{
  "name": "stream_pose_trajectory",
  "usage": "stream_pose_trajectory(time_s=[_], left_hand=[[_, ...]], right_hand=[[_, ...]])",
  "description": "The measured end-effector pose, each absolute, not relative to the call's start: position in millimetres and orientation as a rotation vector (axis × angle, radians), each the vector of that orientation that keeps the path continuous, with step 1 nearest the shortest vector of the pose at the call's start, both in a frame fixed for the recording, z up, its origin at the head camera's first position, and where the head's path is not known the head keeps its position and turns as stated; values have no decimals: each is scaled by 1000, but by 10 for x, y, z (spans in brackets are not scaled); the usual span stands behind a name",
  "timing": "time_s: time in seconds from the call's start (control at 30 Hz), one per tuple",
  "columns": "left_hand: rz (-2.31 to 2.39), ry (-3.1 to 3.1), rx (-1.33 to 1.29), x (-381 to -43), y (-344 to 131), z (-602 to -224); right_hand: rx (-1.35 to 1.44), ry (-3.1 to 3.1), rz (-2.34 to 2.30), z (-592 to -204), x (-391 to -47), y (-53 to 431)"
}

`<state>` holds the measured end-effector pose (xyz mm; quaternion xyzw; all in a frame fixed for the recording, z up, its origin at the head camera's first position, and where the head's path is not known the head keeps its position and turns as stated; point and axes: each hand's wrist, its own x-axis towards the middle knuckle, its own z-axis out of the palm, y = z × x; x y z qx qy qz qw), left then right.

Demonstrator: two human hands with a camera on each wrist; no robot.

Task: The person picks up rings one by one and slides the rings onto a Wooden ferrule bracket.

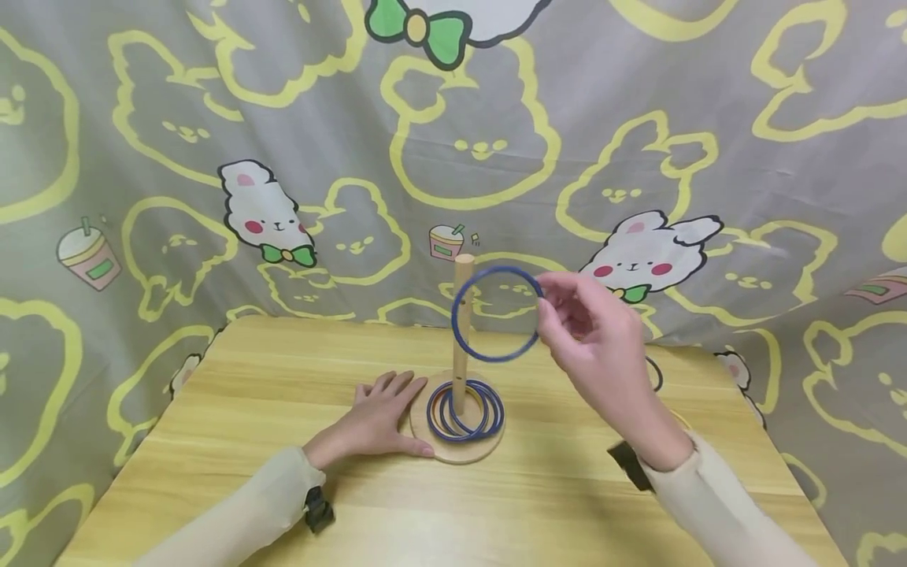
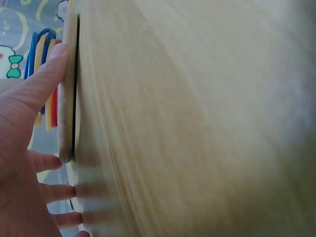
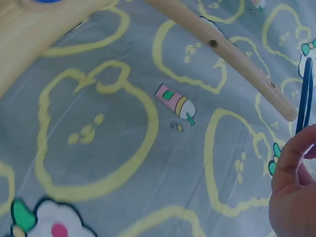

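My right hand [image 1: 602, 339] pinches a thin blue ring [image 1: 496, 360] between thumb and fingers, up in the air. In the head view the ring's left side overlaps the wooden post [image 1: 460, 362], just below the post's top. That post rises from a round wooden base [image 1: 460, 454] on the table. Several rings [image 1: 429, 413] lie around the post's foot; blue, yellow and red ones show in the left wrist view. My left hand [image 1: 372, 417] is spread at the base's left side, its thumb [image 2: 47, 74] on the base's edge and its other fingers extended beside it.
On the table [image 1: 283, 378], partly hidden behind my right arm, lie another blue ring [image 1: 660, 372] and a yellow ring [image 1: 682, 420]. A grey patterned curtain [image 1: 340, 134] hangs around the table's back and sides.
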<state>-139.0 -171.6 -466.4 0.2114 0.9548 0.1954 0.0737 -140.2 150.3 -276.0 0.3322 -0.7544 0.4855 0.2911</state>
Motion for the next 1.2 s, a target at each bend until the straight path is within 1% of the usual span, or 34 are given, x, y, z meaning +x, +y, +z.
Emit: stream_pose_trajectory(time_s=[0.23, 0.4, 0.53, 0.7, 1.0, 1.2], left_hand=[[565, 2854, 633, -1418, -1695, -4647], [550, 2864, 651, -1461, -1708, -4618], [558, 2879, 642, -1466, -1719, -4627], [585, 2869, 654, -1435, -1725, -4683], [584, 2878, 627, -1411, -1765, -4611], [627, 2878, 664, -1433, -1758, -4690]], right_hand=[[789, -2075, 1681, -2658, -1604, 1262], [714, -2202, 1789, -2733, -1725, 1158], [705, -2312, 1781, -2935, -1783, 1139], [676, -2486, 1740, -3240, -1766, 1176], [629, -2708, 1679, -3758, -1749, 1113], [610, -2836, 1584, -4028, -1787, 1102]])
